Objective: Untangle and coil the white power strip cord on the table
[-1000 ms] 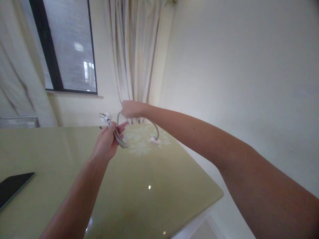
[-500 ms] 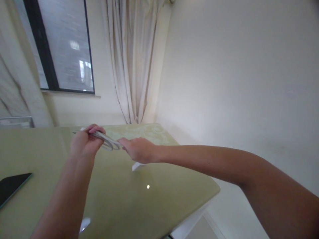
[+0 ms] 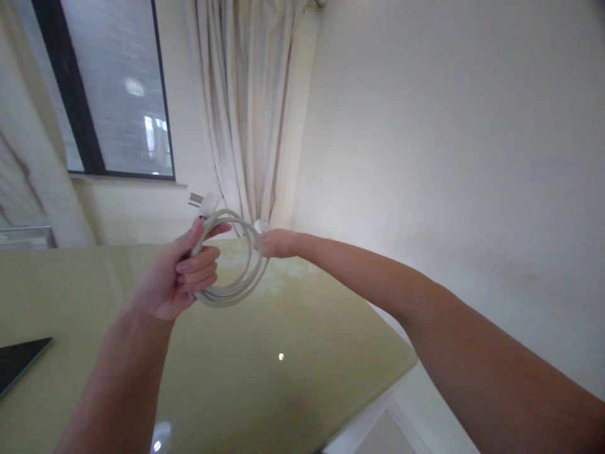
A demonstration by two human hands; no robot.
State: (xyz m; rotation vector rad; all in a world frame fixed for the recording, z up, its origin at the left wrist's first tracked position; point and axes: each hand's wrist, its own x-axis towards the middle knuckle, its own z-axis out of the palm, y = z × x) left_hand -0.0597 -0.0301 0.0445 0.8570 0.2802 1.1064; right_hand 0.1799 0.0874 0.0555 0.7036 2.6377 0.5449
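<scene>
Cable-winding is going on above the table (image 3: 302, 391), and from where I am standing it is looking nearly finished. The left hand (image 3: 177, 280) is clenching around one side of a pale grey cable (image 3: 236, 287), thumb pressing on top and fingers curling underneath, so the gathered loops are hanging from its grip in the air, clear of the glossy tabletop. The right hand (image 3: 280, 243) is reaching out further and closing on the far side of the coil, just beside the small white end piece (image 3: 261, 225); its fingers are turning away from me, so I cannot tell exactly how it is pinching. Most of the length is sitting in the coil already. What is remaining, as far as I can judge, is the short last stretch by the right hand, and the coil is not lying down anywhere yet.

Counting: one cable, wound into what I am reading as about three loops, though they are overlapping too closely to be sure. One pronged plug (image 3: 205, 203) is sticking up above the left thumb, and one white end piece is showing at the other end. Two hands are working, both the same person's. One dark flat device (image 3: 19, 359) is lying on the table's left edge, well apart. One window (image 3: 113, 94) and one curtain (image 3: 246, 107) are standing behind.
</scene>
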